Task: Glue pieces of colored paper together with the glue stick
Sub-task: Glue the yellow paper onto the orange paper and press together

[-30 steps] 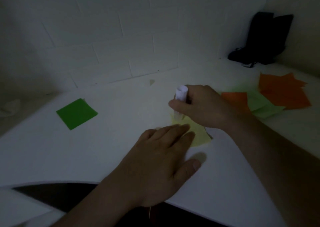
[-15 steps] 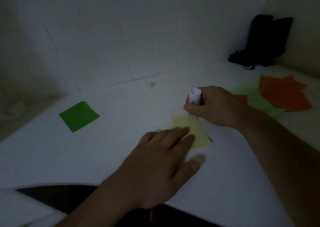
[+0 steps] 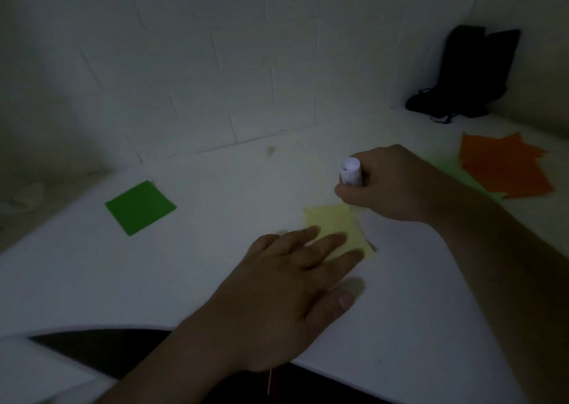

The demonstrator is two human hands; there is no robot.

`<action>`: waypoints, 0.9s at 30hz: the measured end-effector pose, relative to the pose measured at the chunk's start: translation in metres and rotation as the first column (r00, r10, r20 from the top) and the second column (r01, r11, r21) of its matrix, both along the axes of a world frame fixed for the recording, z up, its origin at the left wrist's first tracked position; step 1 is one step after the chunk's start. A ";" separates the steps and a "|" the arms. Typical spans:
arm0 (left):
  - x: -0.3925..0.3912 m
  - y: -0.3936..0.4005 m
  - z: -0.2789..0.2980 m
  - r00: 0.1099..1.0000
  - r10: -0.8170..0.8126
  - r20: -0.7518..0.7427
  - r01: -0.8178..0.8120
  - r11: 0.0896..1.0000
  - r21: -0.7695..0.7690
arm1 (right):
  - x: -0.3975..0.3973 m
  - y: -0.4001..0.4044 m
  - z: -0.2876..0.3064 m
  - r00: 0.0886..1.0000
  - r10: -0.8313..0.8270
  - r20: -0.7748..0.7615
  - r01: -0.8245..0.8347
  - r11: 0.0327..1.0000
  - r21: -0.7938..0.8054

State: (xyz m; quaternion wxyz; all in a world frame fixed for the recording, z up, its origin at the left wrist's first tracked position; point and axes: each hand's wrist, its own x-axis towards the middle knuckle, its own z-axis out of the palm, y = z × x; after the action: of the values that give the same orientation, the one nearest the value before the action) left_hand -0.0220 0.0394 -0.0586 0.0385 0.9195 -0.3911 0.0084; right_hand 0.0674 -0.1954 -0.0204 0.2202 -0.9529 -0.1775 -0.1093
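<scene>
Pinning the yellow paper (image 3: 334,223) flat with left hand (image 3: 288,296) fingers straight, right hand (image 3: 389,185) clamped round the glue stick (image 3: 351,171) at its far edge

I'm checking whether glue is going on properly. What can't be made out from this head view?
- Tip of the glue stick: hidden under the right hand, so contact with the yellow paper is unclear.
- Near part of the yellow paper: covered by the left hand fingers.
- Glue on the paper: not visible in the dim light.
- Light green sheets: mostly hidden by the right arm and the orange paper.
</scene>
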 end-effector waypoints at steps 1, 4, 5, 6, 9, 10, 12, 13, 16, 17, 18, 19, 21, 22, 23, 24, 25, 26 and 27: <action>0.000 0.000 0.000 1.000 -0.003 0.002 0.003 1.000 0.003 | -0.001 0.000 0.001 0.999 -0.001 0.048 0.001 1.000 0.005; 0.000 0.001 -0.001 1.000 -0.007 0.010 0.007 1.000 0.006 | -0.002 0.004 0.004 0.991 -0.013 0.130 -0.001 0.994 0.110; -0.001 0.001 -0.001 1.000 -0.011 0.015 0.010 1.000 0.012 | -0.002 0.008 0.005 0.994 -0.009 0.111 -0.007 0.990 0.141; -0.001 0.001 0.000 1.000 -0.014 0.018 0.013 1.000 0.019 | -0.003 0.012 0.004 0.997 0.002 0.078 -0.014 0.988 0.154; -0.001 0.001 0.002 1.000 -0.015 0.015 0.014 0.999 0.031 | -0.007 0.025 -0.002 0.998 0.053 -0.016 -0.051 0.991 0.127; -0.001 0.001 0.002 1.000 -0.018 0.022 0.017 0.999 0.039 | -0.008 0.028 -0.005 0.997 0.069 -0.033 -0.064 0.990 0.125; -0.001 0.001 0.002 0.999 -0.034 0.043 0.031 0.998 0.057 | -0.009 0.031 -0.008 0.997 0.075 -0.037 -0.069 0.988 0.138; -0.001 0.000 0.002 0.998 -0.037 0.048 0.034 0.998 0.061 | -0.008 0.031 -0.009 0.997 0.071 -0.039 -0.065 0.988 0.141; 0.000 0.001 0.003 0.998 -0.035 0.051 0.032 0.998 0.058 | -0.008 0.034 -0.010 0.994 0.088 -0.058 -0.077 0.983 0.165; 0.000 0.001 0.002 0.998 -0.034 0.048 0.032 0.998 0.058 | -0.008 0.035 -0.010 0.994 0.091 -0.061 -0.080 0.982 0.169; 0.000 0.002 0.001 0.998 -0.035 0.046 0.032 0.998 0.056 | -0.008 0.036 -0.010 0.994 0.089 -0.063 -0.077 0.982 0.171; 0.000 0.002 0.001 0.998 -0.036 0.047 0.033 0.998 0.055 | -0.008 0.038 -0.011 0.994 0.088 -0.063 -0.076 0.982 0.176; 0.000 0.002 0.000 0.998 -0.039 0.054 0.037 0.998 0.052 | -0.008 0.041 -0.012 0.994 0.089 -0.068 -0.075 0.981 0.177; 0.000 0.002 0.000 0.998 -0.039 0.054 0.036 0.998 0.051 | -0.009 0.043 -0.012 0.993 0.090 -0.071 -0.076 0.982 0.175; 0.000 0.001 0.000 0.998 -0.039 0.054 0.036 0.998 0.050 | -0.009 0.045 -0.012 0.993 0.093 -0.071 -0.080 0.982 0.174; 0.000 0.001 0.001 0.998 -0.039 0.054 0.036 0.998 0.050 | -0.009 0.047 -0.012 0.993 0.097 -0.069 -0.084 0.981 0.174; -0.001 0.001 0.001 0.998 -0.038 0.054 0.036 0.998 0.054 | -0.008 0.049 -0.012 0.993 0.097 -0.067 -0.084 0.981 0.177; -0.001 0.001 0.001 0.998 -0.037 0.052 0.034 0.998 0.059 | -0.009 0.051 -0.011 0.993 0.095 -0.072 -0.080 0.980 0.180; -0.001 0.001 0.001 0.998 -0.036 0.052 0.033 0.998 0.061 | -0.009 0.052 -0.011 0.993 0.092 -0.080 -0.076 0.981 0.180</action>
State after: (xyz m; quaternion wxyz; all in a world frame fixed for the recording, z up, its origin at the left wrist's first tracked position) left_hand -0.0234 0.0402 -0.0571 0.0005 0.9128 -0.4080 0.0204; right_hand 0.0586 -0.1431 -0.0312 0.3156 -0.9252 -0.1975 -0.0733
